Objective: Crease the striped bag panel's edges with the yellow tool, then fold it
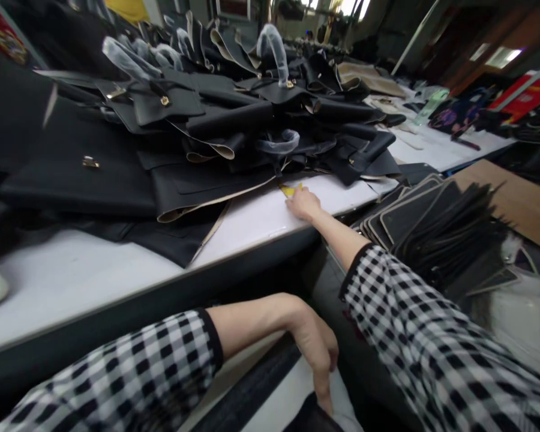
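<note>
My right hand (303,205) reaches out over the white table (94,276) and rests its fingers on a small yellow object (290,189) at the edge of a heap of black leather bag pieces (207,132). Its fingers are bent around the yellow thing; what that object is I cannot make out. My left hand (317,351) hangs below the table's front edge, fingers curled downward and touching a dark piece (312,420) at the bottom of the view. Both arms wear black-and-white checked sleeves.
A stack of flat black panels with light edges (432,222) lies to the right of my right arm. A brown board (517,204) sits beyond it. More bag parts, plastic-wrapped handles (274,48) and red boxes (522,96) fill the far side.
</note>
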`<state>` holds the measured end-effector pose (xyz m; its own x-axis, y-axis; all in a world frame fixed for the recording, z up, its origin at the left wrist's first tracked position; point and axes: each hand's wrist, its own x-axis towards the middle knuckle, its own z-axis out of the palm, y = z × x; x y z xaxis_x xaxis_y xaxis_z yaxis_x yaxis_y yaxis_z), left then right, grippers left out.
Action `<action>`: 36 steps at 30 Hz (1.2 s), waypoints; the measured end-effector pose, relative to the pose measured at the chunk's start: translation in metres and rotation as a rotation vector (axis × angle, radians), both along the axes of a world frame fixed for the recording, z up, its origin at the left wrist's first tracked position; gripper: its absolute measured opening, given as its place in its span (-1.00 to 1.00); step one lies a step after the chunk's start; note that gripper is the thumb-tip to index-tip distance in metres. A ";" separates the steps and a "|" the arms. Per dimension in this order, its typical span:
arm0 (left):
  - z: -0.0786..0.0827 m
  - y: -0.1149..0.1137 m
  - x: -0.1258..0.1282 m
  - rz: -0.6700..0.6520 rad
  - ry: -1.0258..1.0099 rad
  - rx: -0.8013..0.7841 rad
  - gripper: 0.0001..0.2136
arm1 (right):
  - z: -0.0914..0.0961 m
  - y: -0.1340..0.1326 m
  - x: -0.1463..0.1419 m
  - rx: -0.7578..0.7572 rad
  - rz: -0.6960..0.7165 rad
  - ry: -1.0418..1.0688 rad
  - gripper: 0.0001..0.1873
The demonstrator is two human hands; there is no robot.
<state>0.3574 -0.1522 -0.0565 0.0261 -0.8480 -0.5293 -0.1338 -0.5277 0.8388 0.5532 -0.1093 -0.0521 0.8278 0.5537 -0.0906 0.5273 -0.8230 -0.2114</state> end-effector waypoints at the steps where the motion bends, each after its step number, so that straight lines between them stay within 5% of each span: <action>1: 0.004 0.003 -0.001 0.047 -0.007 0.001 -0.70 | 0.000 -0.004 -0.002 -0.014 0.017 0.032 -0.60; 4: 0.008 0.008 -0.002 0.120 0.023 -0.016 -0.58 | 0.013 -0.047 -0.015 0.015 0.064 0.136 -0.61; 9: 0.000 0.006 -0.004 0.143 0.097 -0.024 -0.43 | 0.047 -0.187 -0.073 0.149 0.112 0.454 -0.58; 12: -0.003 0.004 -0.004 0.141 0.104 -0.013 -0.39 | 0.049 -0.259 -0.125 0.371 0.031 0.970 -0.60; 14: -0.003 0.004 -0.003 0.140 0.111 -0.009 -0.39 | 0.041 -0.284 -0.159 0.319 -0.025 1.171 -0.57; 18: -0.002 0.005 -0.004 0.132 0.130 -0.013 -0.51 | 0.019 -0.282 -0.208 0.158 0.018 1.202 -0.51; 24: 0.002 0.008 -0.004 0.106 0.102 -0.038 -0.76 | 0.005 -0.249 -0.227 0.131 0.054 1.141 -0.56; 36: 0.003 0.011 -0.001 -0.006 -0.020 -0.084 -0.60 | -0.005 -0.243 -0.250 0.268 -0.134 1.281 -0.57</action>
